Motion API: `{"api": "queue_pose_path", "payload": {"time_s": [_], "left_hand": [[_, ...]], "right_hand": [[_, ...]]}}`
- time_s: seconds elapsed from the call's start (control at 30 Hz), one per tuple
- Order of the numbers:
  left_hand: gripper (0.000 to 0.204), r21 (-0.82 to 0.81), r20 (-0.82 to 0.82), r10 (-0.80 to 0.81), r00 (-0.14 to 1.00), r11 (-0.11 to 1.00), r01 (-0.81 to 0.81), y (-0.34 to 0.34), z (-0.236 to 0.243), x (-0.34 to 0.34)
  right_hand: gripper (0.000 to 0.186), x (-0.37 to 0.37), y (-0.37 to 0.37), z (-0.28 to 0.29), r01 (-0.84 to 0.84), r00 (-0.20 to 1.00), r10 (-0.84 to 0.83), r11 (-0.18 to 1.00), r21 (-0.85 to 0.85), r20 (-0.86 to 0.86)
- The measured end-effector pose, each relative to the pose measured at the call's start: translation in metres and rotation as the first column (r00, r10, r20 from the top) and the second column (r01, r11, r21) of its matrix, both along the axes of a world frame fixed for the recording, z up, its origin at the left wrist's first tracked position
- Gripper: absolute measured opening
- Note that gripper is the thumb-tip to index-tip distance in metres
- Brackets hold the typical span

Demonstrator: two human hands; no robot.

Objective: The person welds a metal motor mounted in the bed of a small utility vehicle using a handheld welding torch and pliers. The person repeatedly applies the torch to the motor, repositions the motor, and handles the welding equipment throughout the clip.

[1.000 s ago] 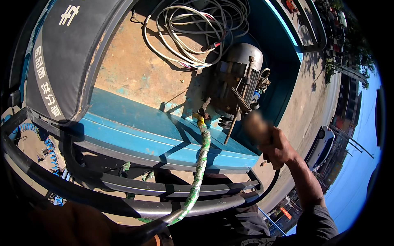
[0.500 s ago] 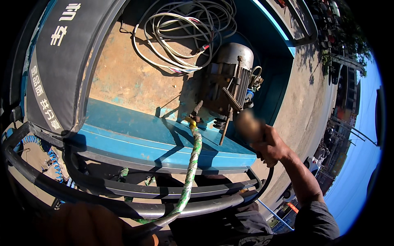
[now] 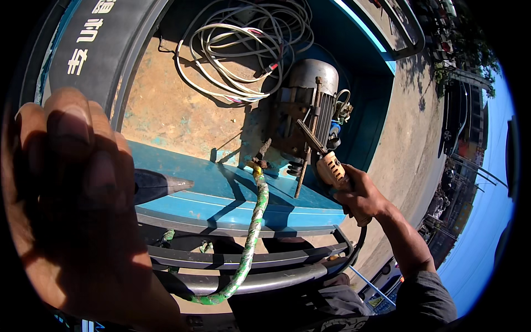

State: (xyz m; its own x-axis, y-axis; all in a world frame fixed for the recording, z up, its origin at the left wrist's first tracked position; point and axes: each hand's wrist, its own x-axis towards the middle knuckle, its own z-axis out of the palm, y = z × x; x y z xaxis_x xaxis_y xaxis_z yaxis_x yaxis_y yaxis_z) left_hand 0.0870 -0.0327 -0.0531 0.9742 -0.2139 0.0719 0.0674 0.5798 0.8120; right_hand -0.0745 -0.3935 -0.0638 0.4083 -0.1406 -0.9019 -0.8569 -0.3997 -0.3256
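My left hand (image 3: 83,210) is large and close at the left, in shadow, its fingers curled around a dark tapered thing (image 3: 160,185) with a greyish pointed end; most of that thing is hidden by the hand. At the lower right, my right hand (image 3: 359,196) grips a tan slotted welding electrode holder (image 3: 332,169), from whose rear a black cable (image 3: 362,238) runs down. The holder's jaws point up and left, close to an upright rusty rod (image 3: 302,174) beside an electric motor (image 3: 312,80) on the blue cart bed.
Coiled pale cable (image 3: 238,91) lies on the rusty bed floor (image 3: 160,105). A hose-like length wrapped in green and white (image 3: 257,221) arches from a rusty metal piece over the blue edge (image 3: 232,202) and black rails (image 3: 243,257). A black padded seat (image 3: 91,61) flanks the left.
My left hand has risen from the lower left into full view, bringing the dark tapered thing up with it. My right hand and the electrode holder are almost where they were.
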Motion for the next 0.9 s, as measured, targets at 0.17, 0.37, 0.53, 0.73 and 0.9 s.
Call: {"api": "queue_pose_path", "payload": {"time_s": [0.17, 0.37, 0.53, 0.73, 0.9], "left_hand": [[0.026, 0.527, 0.117, 0.154, 0.981, 0.828, -0.193, -0.016, 0.003, 0.012], [0.028, 0.385, -0.313, 0.273, 0.910, 0.912, -0.141, -0.060, -0.008, 0.014], [0.029, 0.406, -0.331, 0.290, 0.898, 0.903, -0.141, -0.054, -0.016, 0.015], [0.031, 0.455, -0.301, 0.329, 0.895, 0.875, -0.169, -0.058, -0.020, 0.014], [0.030, 0.431, -0.312, 0.319, 0.895, 0.887, -0.165, -0.056, -0.022, 0.016]], "right_hand": [[0.066, 0.008, 0.006, 0.000, 0.007, 1.000, -0.007, 0.999, 0.043, 0.012], [0.067, -0.004, -0.004, -0.005, 0.058, 0.998, -0.059, 0.998, 0.034, 0.031], [0.068, -0.003, -0.003, -0.003, 0.049, 0.998, -0.051, 0.997, 0.055, 0.036], [0.068, -0.004, -0.007, -0.003, 0.008, 1.000, -0.008, 0.998, 0.069, -0.005], [0.065, -0.001, -0.010, -0.003, 0.023, 0.999, -0.026, 0.994, 0.104, 0.023]]}}
